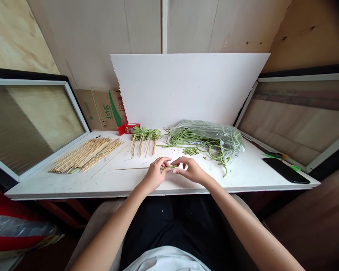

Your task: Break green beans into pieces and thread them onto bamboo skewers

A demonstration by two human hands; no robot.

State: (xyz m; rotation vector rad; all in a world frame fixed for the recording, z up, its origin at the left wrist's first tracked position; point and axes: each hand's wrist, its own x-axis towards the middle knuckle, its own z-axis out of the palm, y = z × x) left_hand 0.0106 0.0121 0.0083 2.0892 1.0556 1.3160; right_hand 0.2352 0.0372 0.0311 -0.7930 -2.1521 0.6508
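Near the front middle of the white table, my left hand (158, 172) is closed on a thin wooden skewer (131, 168) that points out to the left. Green bean pieces (173, 166) sit at the skewer's right end, between my two hands. My right hand (190, 170) pinches the right end of these pieces with thumb and finger. Just behind my right hand lies a small pile of cut bean pieces (190, 151). Several skewers loaded with bean pieces (147, 134) lie in bundles behind my left hand.
A large pile of bare skewers (84, 154) covers the table's left side. Long beans in a clear plastic bag (206, 135) lie at the back right. A black phone (285, 170) rests at the right edge. A white board (189, 88) stands behind.
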